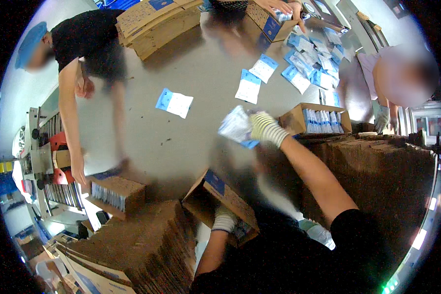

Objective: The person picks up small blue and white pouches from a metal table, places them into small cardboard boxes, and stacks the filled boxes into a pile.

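My right hand [268,128], in a striped knit glove, is closed on a blue-and-white packet [235,125] held above the grey table [196,142]. More than one packet may be in that grip. My left hand [224,220], gloved too, reaches inside an open cardboard box [229,194] that stands tilted close to my body; its fingers are hidden there. Beyond my right hand, two loose packets, a nearer one [248,86] and a farther one [263,67], lie flat. Another packet [175,103] rests alone farther left.
A box of upright packets [299,120] stands right of my hand; a packet pile [311,61] lies behind it. Flattened cardboard stacks [372,169] flank me. Co-workers are around the table: one at left beside a filled box [116,192], one at a far box [269,22], one at right.
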Action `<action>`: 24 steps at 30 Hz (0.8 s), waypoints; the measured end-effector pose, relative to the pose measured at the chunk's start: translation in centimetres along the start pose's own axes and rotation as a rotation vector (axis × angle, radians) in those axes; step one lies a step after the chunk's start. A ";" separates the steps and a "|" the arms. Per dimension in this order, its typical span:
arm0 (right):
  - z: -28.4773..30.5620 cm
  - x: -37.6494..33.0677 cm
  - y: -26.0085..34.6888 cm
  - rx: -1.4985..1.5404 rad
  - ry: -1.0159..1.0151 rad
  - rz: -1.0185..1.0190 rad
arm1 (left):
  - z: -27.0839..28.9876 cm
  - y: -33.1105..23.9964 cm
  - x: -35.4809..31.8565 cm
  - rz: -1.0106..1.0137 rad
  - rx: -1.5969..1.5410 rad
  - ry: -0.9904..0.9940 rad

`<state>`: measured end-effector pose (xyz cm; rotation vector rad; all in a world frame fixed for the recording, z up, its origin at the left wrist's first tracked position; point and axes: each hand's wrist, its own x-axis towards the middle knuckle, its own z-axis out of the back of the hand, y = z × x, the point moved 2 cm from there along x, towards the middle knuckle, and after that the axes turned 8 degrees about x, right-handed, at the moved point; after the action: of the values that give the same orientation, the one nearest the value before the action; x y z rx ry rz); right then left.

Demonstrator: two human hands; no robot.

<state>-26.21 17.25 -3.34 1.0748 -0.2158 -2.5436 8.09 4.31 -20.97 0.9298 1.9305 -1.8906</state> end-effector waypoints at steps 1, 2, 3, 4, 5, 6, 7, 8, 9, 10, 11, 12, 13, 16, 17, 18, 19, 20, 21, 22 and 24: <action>-1.3 -0.3 -3.2 0.002 -0.007 -0.010 | -0.3 -1.3 0.2 0.043 -0.090 0.063; -3.6 0.3 -6.6 -0.015 -0.117 0.005 | -0.3 -2.2 0.7 0.074 0.116 0.129; -4.8 0.7 -8.2 -0.032 -0.222 0.024 | -0.2 -3.2 1.3 0.111 0.438 0.202; -4.7 0.3 -6.8 -0.033 -0.220 0.037 | -0.1 -3.9 1.4 0.138 0.809 0.270; -4.7 -0.7 -4.7 -0.049 -0.092 -0.032 | -0.3 -4.7 1.2 0.159 1.024 0.319; -5.1 -1.8 -3.5 -0.065 0.035 -0.106 | -0.7 -5.8 0.8 0.174 1.150 0.352; -7.2 -1.5 -4.2 -0.111 -0.036 0.006 | -1.5 -8.2 0.4 0.175 1.228 0.365; -8.3 -1.8 -4.4 -0.105 -0.036 -0.001 | -2.3 -12.9 -0.9 0.174 1.232 0.374; -9.3 -2.2 -3.6 -0.173 -0.043 -0.013 | -2.8 -15.9 -2.2 0.177 1.284 0.337; -10.1 -2.6 -2.2 -0.242 -0.051 -0.014 | -3.3 -16.9 -3.2 0.188 1.333 0.290; -10.4 -3.6 -0.5 -0.282 -0.030 0.007 | -4.0 -14.0 -3.3 0.105 1.385 0.098; -11.0 -4.5 0.8 -0.318 -0.008 0.023 | -4.3 -12.9 -3.4 0.115 1.385 0.086; -11.7 -5.2 1.2 -0.323 -0.120 0.037 | -4.6 -12.3 -3.6 0.108 1.426 0.053; -14.3 -6.1 0.5 -0.345 -0.533 0.111 | -4.8 -14.5 -3.8 0.309 1.343 0.299; -14.1 -5.4 0.3 -0.053 -0.364 0.049 | -4.4 -12.8 -3.3 0.343 1.282 0.315; -14.2 -5.0 -0.4 0.094 -0.275 0.017 | -4.3 -13.2 -3.2 0.367 1.225 0.340; -14.5 -4.7 -1.1 0.239 -0.194 -0.026 | -4.4 -13.8 -3.4 0.326 1.285 0.332; -13.6 -4.9 -1.6 0.525 -0.283 0.078 | -4.6 -13.9 -3.5 0.319 1.284 0.326; -12.9 -5.3 -2.2 0.812 -0.372 0.183 | -4.9 -14.1 -3.4 0.259 1.332 0.288; -12.7 -6.2 -2.5 1.051 -0.399 0.365 | -5.2 -14.4 -3.2 0.196 1.380 0.251; -11.4 -9.8 0.5 1.282 -0.365 0.570 | -5.7 -10.9 -2.0 0.136 1.423 0.302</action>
<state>-11.57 20.66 -4.68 0.6464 -2.0742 -1.8694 4.20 10.09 -10.56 1.6206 0.2524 -3.0394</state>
